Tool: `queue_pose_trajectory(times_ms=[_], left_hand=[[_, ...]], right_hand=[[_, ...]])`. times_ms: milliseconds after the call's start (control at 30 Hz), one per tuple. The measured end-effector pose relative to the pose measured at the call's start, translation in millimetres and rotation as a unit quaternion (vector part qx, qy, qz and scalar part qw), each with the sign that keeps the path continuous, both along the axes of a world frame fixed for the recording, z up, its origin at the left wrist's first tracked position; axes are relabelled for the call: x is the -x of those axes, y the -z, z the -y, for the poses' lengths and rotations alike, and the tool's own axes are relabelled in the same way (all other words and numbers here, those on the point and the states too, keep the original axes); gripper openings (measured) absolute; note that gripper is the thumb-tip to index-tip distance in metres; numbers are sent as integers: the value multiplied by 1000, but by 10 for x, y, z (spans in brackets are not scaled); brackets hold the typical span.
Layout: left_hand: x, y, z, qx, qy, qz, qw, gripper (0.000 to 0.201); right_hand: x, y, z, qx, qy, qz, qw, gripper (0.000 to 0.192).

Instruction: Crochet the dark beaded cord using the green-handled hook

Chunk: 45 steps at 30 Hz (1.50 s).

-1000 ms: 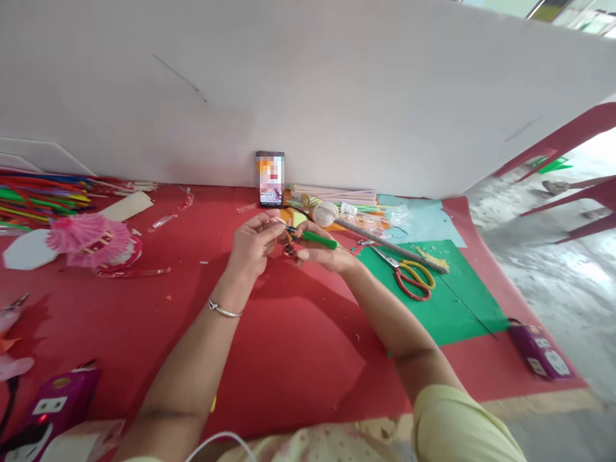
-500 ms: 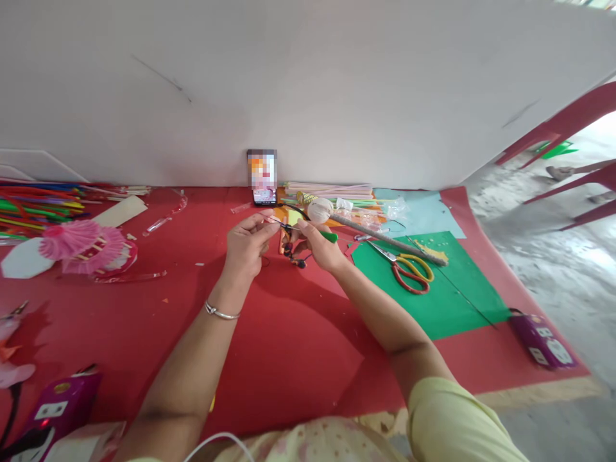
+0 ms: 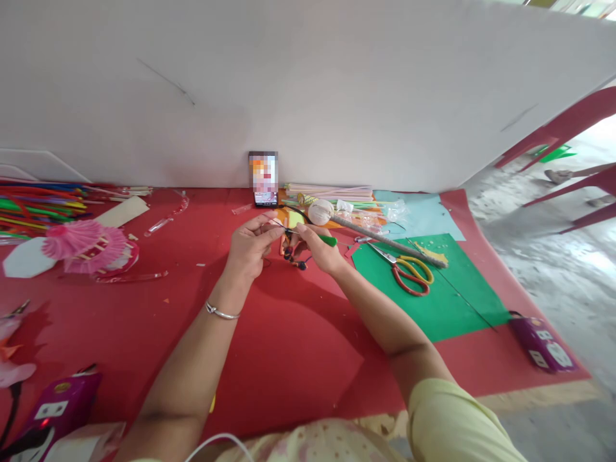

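Note:
In the head view my left hand (image 3: pixel 249 247) is closed, pinching dark yarn (image 3: pixel 275 219) between thumb and fingers. Just to its right, my right hand (image 3: pixel 321 247) grips a crochet hook by its green handle (image 3: pixel 329 240). The hook's thin metal shaft points left and meets the yarn at my left fingertips. Below the fingers hangs a small dark and orange piece (image 3: pixel 293 258), partly covered by my right hand. Behind the hands lies an orange sheet with a yellow patch (image 3: pixel 295 219).
A phone (image 3: pixel 264 179) leans against the wall. Scissors (image 3: pixel 407 269) lie on a green sheet (image 3: pixel 462 289), near a stick with a pale ball (image 3: pixel 321 212). Pink pleated paper (image 3: pixel 86 247) and colourful pipe cleaners (image 3: pixel 43 205) lie left. Purple power boxes (image 3: pixel 543 343) sit at both sides.
My left fingertips have moved slightly right, closer to my right hand and the hook. The whole view has shifted a little; the things on the table stay put.

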<state>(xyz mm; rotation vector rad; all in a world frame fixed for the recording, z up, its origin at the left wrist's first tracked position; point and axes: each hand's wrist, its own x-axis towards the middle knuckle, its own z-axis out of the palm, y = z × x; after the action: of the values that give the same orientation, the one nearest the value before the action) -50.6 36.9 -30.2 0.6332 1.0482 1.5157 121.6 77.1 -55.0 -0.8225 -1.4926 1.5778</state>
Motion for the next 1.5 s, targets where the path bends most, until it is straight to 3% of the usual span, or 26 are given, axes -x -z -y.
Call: queue_pose_trajectory(times_ms=[100, 200, 267, 333, 367, 400, 433, 567, 600, 667, 733, 867, 1033, 1133, 1300, 1500], left_hand=[[67, -9, 2, 13, 34, 19, 999, 48], [140, -25, 5, 17, 58, 25, 998, 47], [161, -26, 4, 13, 60, 30, 998, 47], [150, -20, 2, 9, 64, 33, 997, 46], [135, -15, 0, 6, 71, 34, 997, 45], [118, -11, 0, 4, 80, 34, 996, 44], [101, -8, 0, 2, 90, 35, 995, 43], [89, -4, 3, -15, 85, 46, 995, 42], [100, -1, 3, -17, 83, 48, 995, 42], [121, 10, 0, -18, 85, 51, 995, 41], [127, 32, -5, -16, 90, 56, 994, 41], [96, 81, -14, -6, 106, 62, 992, 43], [82, 93, -18, -7, 102, 68, 992, 42], [88, 84, -17, -7, 103, 73, 992, 42], [90, 58, -19, 0, 94, 71, 993, 43], [87, 46, -18, 4, 95, 71, 993, 42]], right_hand=[[-64, -27, 35, -47, -31, 20, 998, 58], [-151, 35, 0, -91, -111, 23, 989, 43], [-160, 124, -85, -103, -161, 26, 981, 47], [-84, 213, -207, -157, -120, 105, 975, 43], [-12, 249, -276, -204, -70, 197, 956, 40], [79, 277, -345, -253, -29, 308, 917, 41], [183, 299, -414, -265, -15, 351, 898, 41], [597, 367, -672, -296, -2, 452, 842, 51], [672, 394, -732, -314, 5, 489, 814, 52], [772, 464, -841, -352, 11, 537, 767, 52], [816, 544, -931, -376, 16, 554, 743, 50], [814, 644, -1026, -382, 24, 545, 746, 51], [748, 610, -1019, -390, 6, 531, 752, 51], [717, 568, -1012, -394, 8, 542, 742, 62], [737, 508, -1087, -408, -5, 561, 721, 49], [768, 529, -1165, -425, -14, 570, 703, 52]])
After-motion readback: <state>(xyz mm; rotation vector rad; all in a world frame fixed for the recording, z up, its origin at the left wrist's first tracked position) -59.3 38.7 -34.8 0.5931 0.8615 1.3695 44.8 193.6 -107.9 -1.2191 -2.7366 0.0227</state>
